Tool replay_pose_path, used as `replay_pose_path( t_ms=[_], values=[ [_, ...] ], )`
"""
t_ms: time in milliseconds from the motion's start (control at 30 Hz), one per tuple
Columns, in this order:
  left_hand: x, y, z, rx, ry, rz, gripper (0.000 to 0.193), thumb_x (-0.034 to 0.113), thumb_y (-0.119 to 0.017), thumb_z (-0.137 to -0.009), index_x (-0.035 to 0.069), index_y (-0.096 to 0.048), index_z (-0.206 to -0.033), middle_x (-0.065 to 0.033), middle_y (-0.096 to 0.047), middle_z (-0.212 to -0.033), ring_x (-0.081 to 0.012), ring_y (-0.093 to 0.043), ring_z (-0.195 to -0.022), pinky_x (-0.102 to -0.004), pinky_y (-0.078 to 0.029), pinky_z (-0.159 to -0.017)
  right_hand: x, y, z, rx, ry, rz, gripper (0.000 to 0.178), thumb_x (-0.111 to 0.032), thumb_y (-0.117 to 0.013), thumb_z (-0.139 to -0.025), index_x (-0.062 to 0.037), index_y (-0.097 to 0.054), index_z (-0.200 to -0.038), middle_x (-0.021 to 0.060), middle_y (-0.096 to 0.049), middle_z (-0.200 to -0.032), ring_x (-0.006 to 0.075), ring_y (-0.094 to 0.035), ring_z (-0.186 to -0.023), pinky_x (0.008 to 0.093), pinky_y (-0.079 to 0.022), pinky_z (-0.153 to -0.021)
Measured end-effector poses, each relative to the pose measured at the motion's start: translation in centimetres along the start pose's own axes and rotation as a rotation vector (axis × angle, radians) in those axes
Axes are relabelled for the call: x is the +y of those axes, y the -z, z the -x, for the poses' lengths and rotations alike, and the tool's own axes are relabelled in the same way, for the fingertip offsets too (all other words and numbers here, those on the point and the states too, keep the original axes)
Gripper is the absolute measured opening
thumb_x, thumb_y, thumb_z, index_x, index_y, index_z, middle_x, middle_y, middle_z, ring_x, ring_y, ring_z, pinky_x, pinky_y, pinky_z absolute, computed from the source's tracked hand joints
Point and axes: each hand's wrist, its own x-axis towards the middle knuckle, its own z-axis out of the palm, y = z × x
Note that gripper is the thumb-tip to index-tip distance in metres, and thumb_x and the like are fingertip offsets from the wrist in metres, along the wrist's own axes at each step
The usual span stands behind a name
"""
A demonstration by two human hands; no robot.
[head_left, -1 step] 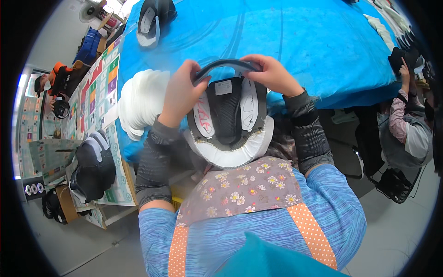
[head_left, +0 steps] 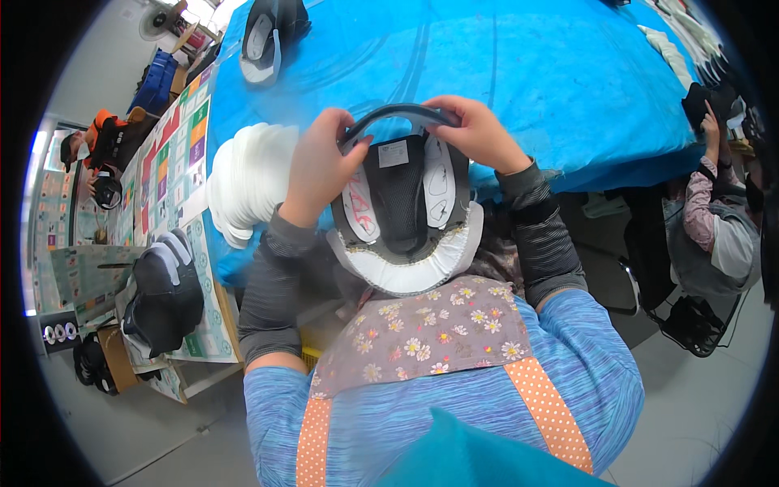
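A black padded helmet liner [head_left: 401,203] rests against my apron, between my arms. White oval pads with red and dark handwritten marks flank its black mesh middle, and a wide white strip [head_left: 406,273] curves round the near end. My left hand [head_left: 319,166] pinches the left part of the dark curved band [head_left: 391,112] at the liner's far end. On the other side, my right hand [head_left: 482,136] grips the same band between thumb and fingers. A gap shows under the band, between the hands.
A stack of white curved pads [head_left: 250,183] stands on the blue-covered table [head_left: 519,73], left of my hands. Another liner [head_left: 268,40] lies farther back. Black liners [head_left: 166,288] sit on the left side table. Co-workers are at far left and right.
The liner has shifted very slightly to the right and up. Both hands keep their hold on the band.
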Motion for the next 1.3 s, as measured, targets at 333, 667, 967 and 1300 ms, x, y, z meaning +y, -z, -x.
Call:
replay_pose_path(
  t_ms=[333,667,967,1300],
  values=[
    [2.7,-0.2,0.9,-0.016,-0.059,-0.255,0.03,0.02,-0.069,-0.09,0.007,-0.071,-0.118,-0.0223,-0.071,-0.089,-0.0396,-0.069,-0.08,-0.0434,-0.054,-0.07,-3.0,-2.2,1.9,0.111,0.218,0.683,0.038,-0.026,-0.071,-0.089,-0.0047,-0.066,-0.12,0.0203,-0.071,-0.1,0.0389,-0.068,-0.092,0.0457,-0.054,-0.075],
    [1.6,-1.4,-1.7,0.006,-0.291,-0.501,0.01,0.017,-0.068,-0.092,0.009,-0.071,-0.096,-0.014,-0.069,-0.078,-0.0315,-0.068,-0.071,-0.0423,-0.052,-0.06,-2.6,-3.4,-1.7,0.177,0.496,1.05,0.012,-0.009,-0.064,-0.084,-0.0107,-0.065,-0.095,0.0104,-0.067,-0.077,0.0302,-0.068,-0.075,0.0436,-0.053,-0.063],
    [1.7,-2.7,-1.5,-0.04,-0.443,-0.444,0.008,0.01,-0.06,-0.086,0.007,-0.064,-0.093,-0.0119,-0.068,-0.077,-0.0296,-0.07,-0.072,-0.0406,-0.054,-0.059,-3.5,-3.2,-1.2,0.104,0.535,1.003,0.02,-0.001,-0.059,-0.08,-0.0116,-0.066,-0.096,0.011,-0.07,-0.083,0.0331,-0.068,-0.078,0.0451,-0.052,-0.064],
    [1.6,-1.8,1.9,0.002,-0.117,-0.402,0.01,0.013,-0.063,-0.089,0.004,-0.061,-0.085,-0.0172,-0.067,-0.072,-0.0342,-0.07,-0.068,-0.043,-0.054,-0.057,-1.2,-1.7,1.8,0.062,0.206,1.328,0.023,-0.027,-0.06,-0.1,-0.0046,-0.067,-0.103,0.0196,-0.064,-0.066,0.0387,-0.064,-0.061,0.0472,-0.048,-0.052]
  ],
)
